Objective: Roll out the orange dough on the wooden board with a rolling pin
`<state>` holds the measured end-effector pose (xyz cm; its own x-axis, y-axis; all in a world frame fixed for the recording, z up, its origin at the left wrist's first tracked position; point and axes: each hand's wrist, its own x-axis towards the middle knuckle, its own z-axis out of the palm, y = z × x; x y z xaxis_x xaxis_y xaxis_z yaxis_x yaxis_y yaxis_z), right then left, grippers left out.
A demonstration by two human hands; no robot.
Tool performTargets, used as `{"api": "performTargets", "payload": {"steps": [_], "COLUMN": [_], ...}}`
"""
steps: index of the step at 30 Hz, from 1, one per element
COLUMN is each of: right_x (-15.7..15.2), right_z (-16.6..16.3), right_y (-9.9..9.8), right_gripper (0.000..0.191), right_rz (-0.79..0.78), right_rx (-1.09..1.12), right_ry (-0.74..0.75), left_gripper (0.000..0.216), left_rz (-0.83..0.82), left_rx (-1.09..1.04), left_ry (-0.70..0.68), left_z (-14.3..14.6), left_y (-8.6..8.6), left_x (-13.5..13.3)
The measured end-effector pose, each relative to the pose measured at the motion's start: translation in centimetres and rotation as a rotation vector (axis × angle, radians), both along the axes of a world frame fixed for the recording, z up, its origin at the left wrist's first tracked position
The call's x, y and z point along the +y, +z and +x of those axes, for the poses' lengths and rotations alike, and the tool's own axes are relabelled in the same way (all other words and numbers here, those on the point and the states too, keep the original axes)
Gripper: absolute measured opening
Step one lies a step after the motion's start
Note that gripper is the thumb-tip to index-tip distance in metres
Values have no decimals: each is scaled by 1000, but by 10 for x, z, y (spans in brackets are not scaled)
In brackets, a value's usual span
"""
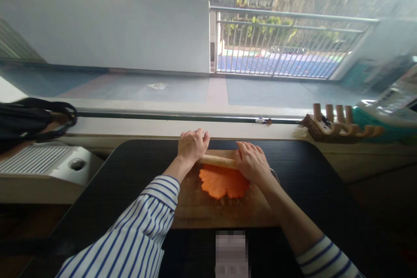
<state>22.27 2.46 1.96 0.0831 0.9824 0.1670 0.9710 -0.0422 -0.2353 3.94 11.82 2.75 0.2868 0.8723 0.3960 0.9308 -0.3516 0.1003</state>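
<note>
A pale wooden rolling pin (219,162) lies crosswise at the far edge of a flat orange sheet of dough (224,182). My left hand (193,144) is closed over the pin's left end, and my right hand (252,161) over its right end. The dough has a ragged, scalloped near edge and rests on a brown wooden board (224,216). Some of the dough's right side is hidden by my right hand. Small crumbs or marks show on the board just below the dough.
The board lies on a black table (130,182) against a window sill. A black bag (29,117) and a white slotted box (48,165) are at the left. On the sill at right stand a wooden pegged rack (339,124) and a teal container (371,115).
</note>
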Motion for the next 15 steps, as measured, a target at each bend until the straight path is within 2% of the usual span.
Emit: {"api": "performTargets", "payload": {"steps": [8,15], "right_x": [25,42], "right_z": [8,14], "right_y": [7,4], "right_gripper": [38,38], "right_rz": [-175,-180], "right_rx": [61,49], "right_ry": [-27,-56], "left_gripper": [41,42], "left_rz": [9,-32], "left_rx": [4,6], "left_ry": [22,9], "left_z": [2,2], "left_y": [5,8], "left_x": [2,2]}}
